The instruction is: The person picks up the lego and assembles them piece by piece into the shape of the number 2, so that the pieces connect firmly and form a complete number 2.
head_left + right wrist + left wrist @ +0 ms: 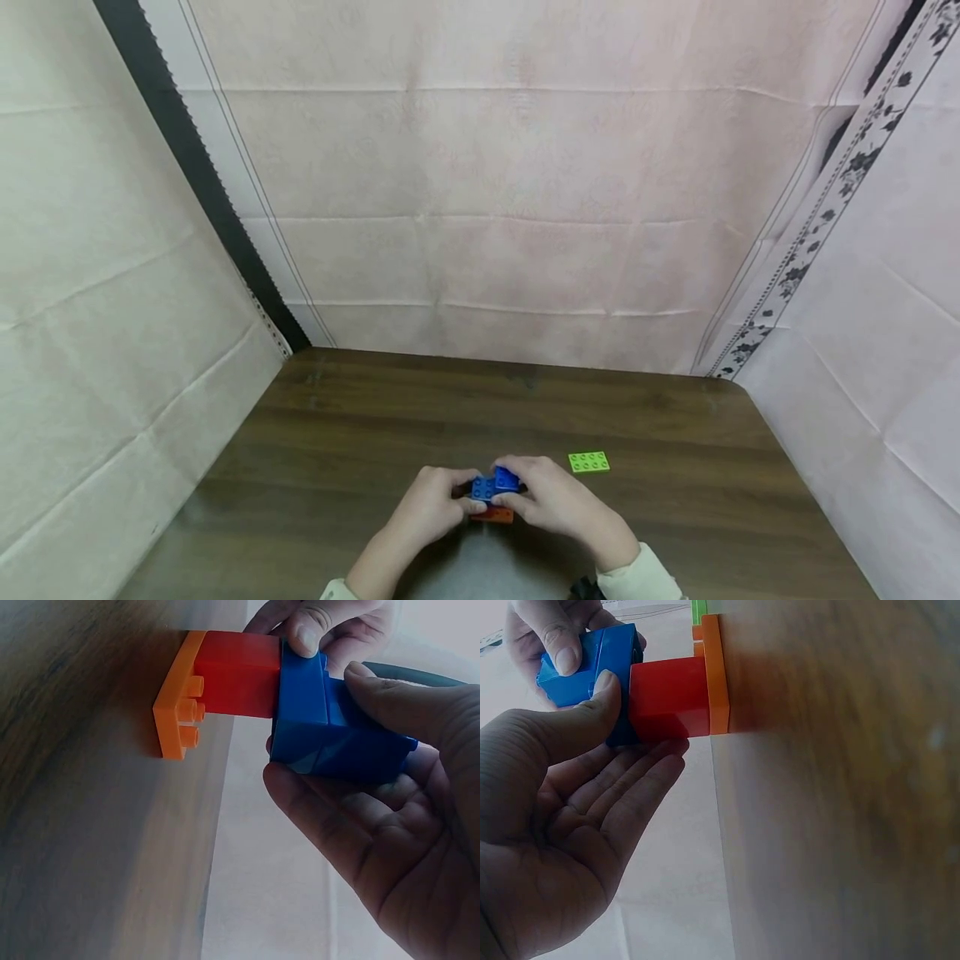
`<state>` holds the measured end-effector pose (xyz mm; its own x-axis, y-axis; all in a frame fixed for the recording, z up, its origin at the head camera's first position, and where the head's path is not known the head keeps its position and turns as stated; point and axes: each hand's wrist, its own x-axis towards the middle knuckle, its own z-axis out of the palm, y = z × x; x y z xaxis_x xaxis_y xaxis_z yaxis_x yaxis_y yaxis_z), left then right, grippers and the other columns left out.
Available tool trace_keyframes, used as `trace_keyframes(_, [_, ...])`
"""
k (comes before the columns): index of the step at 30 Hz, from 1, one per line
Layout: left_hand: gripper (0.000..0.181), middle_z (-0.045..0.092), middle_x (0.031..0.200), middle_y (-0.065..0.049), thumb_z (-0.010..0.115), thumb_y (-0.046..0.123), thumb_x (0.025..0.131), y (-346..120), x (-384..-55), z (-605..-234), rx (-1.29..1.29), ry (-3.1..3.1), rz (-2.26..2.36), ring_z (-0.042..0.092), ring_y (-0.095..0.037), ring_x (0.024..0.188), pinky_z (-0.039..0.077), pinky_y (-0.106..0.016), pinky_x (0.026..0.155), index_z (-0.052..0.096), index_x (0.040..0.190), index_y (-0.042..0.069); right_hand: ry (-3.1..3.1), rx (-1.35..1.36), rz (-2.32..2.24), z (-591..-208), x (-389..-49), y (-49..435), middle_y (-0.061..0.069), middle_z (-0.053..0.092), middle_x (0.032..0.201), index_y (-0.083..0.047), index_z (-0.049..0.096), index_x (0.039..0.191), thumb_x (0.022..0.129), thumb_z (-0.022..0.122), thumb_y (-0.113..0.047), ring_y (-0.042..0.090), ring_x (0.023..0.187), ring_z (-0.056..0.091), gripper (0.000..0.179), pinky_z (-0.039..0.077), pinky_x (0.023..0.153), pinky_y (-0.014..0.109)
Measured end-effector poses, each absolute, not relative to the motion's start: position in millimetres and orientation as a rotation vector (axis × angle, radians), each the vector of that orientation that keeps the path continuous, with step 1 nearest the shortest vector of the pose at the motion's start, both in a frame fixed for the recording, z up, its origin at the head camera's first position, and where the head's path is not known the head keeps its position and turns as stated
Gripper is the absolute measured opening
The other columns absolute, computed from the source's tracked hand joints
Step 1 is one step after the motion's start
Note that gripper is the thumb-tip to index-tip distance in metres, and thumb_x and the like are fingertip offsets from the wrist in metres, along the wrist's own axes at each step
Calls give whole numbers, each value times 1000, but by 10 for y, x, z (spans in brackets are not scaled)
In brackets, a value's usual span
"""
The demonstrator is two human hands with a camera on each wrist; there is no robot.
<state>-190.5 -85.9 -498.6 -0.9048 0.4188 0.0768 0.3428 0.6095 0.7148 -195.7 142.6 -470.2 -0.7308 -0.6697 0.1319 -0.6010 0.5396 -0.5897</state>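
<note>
A small stack of toy building bricks stands on the table. At its base lies an orange plate (171, 712) with studs, under a red brick (669, 697). On the red brick sits a wide blue brick (482, 489), its studs bare on the left. A second blue brick (507, 479) is on top of its right part. My left hand (435, 507) pinches the wide blue brick between thumb and fingers, fingertips reaching beside the red one. My right hand (557, 502) grips the upper blue brick, thumb on the near side and fingers on the far side.
A lime green studded plate (588, 462) lies on the brown wooden table (360, 417), just beyond my right hand. Pale cloth walls (487, 167) enclose the table at the back, left and right.
</note>
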Motion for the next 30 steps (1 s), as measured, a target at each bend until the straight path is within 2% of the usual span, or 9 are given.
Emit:
trace_keyframes(10, [18,70,90,14,78,28,89,-855,-1929,-4980,629,2739,1147,60,-3,76,50,-28,67,76,106,25,2664,-1119,-927,-4714,-1994,1451,-5,66,119,-15,58,135,100,64,-35,0,91,60,41,53,78,21])
trace_keyframes(18, [13,69,86,16,79,28,88,-868,-1925,-5010,668,2735,1172,61,-2,74,49,-25,66,76,101,27,2657,-1166,-914,-4729,-2002,1463,-2,66,123,-14,57,138,100,63,-36,0,99,62,44,54,82,24])
trace_keyframes(25, [15,70,88,15,78,28,89,-874,-1899,-4997,667,2735,1162,61,-2,75,50,-26,67,77,104,24,2629,-1176,-933,-4746,-2020,1483,-6,67,119,-17,57,137,100,63,-39,-1,92,62,44,53,77,21])
trace_keyframes(30, [20,72,94,10,77,29,89,-862,-1896,-4979,639,2734,1157,62,-3,77,51,-27,68,77,108,21,2639,-1167,-929,-4732,-2050,1519,-11,67,108,-17,60,132,98,65,-42,0,82,61,42,52,71,19])
